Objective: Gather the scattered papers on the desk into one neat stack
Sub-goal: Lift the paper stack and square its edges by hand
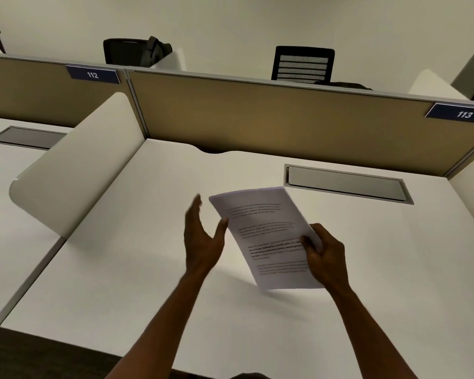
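A stack of white printed papers (266, 236) hangs tilted above the white desk (148, 269), its lower edge close to the desktop. My right hand (326, 255) grips the stack at its right edge, thumb on the top page. My left hand (203, 236) is beside the stack's left edge, fingers spread and blurred, with the thumb touching or nearly touching the paper. No other loose sheets show on the desk.
A grey cable hatch (348, 184) is set into the desk behind the papers. A tan partition (285, 119) with labels 112 and 113 closes the back. A white curved divider (77, 165) stands at left. Office chairs (303, 64) sit beyond the partition.
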The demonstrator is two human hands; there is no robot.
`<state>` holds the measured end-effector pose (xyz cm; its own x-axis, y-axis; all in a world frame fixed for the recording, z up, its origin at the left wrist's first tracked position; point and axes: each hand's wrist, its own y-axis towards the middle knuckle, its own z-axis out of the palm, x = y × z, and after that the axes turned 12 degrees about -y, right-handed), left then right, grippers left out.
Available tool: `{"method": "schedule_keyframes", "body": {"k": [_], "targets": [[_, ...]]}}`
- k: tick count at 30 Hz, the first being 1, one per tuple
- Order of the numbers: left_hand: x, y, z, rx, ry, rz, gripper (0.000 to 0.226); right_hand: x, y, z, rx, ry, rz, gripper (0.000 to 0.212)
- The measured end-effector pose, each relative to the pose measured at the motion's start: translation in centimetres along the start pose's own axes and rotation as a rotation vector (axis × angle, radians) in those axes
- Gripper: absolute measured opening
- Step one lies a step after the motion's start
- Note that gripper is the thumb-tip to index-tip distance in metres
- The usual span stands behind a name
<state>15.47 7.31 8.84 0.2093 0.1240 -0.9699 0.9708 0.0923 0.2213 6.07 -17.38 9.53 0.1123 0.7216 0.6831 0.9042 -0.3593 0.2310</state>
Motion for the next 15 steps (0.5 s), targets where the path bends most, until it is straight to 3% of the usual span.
{"method": "schedule_keyframes", "body": {"k": [2, 4, 6, 8, 10, 11, 15], "targets": [[-3.3, 2.0, -0.8, 0.135, 0.089, 0.185, 0.084, 0.6, 0.8, -1.0, 0.048, -0.084, -0.076, 0.018], [-6.1, 3.6, -1.1, 0.356, 0.198, 0.255, 0.085, 1.2, 1.5, -1.5, 0.100, -0.143, -0.151, 0.017], [-7.0, 4.4, -1.0, 0.562, 0.225, 0.184, 0.080, 1.8, 2.1, -1.9, 0.130, -0.195, -0.203, 0.017], [-6.6, 4.5, -0.9, 0.685, 0.227, 0.063, 0.055, 2.3, 2.5, -2.3, 0.146, -0.239, -0.213, 0.014], [-5.8, 4.1, -0.6, 0.647, 0.188, 0.020, 0.017, 2.5, 2.9, -2.6, 0.176, -0.277, -0.215, 0.013], [-5.4, 3.9, -0.6, 0.610, 0.144, 0.010, 0.012, 2.5, 3.0, -2.8, 0.204, -0.284, -0.216, 0.012], [-3.9, 2.9, -1.3, 0.524, -0.008, -0.065, 0.020, 0.7, 3.7, -5.3, 0.433, -0.199, -0.016, 0.023]]}}
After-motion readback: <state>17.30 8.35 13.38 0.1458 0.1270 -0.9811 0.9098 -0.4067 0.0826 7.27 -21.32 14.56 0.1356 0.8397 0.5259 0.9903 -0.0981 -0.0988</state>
